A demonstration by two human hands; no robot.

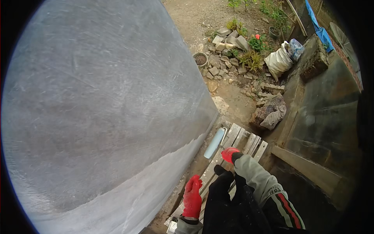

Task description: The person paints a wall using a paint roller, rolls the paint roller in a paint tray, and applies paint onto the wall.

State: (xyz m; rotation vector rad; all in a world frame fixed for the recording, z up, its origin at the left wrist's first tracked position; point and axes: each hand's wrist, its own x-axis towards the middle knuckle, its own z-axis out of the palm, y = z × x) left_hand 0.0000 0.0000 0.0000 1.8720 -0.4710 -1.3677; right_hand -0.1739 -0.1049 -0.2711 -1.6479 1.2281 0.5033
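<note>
In a red glove, my right hand is closed around the handle of a paint roller, with the grip itself hidden by the glove. The roller's long pale blue sleeve lies just ahead of that hand, above the slats and apart from the grey wall. My left hand, gloved in red too, is held low beside the wall's foot. Its fingers are loosely bent and apart, and nothing shows in them. Dark grey covers most of the wall; a lighter band with a ragged upper edge runs along its bottom.
I stand on a platform of wooden slats beside the wall. Beyond it lie piled stones, a round pot, plants and a white sack. A dirty bundle sits nearer. A low concrete wall borders the right.
</note>
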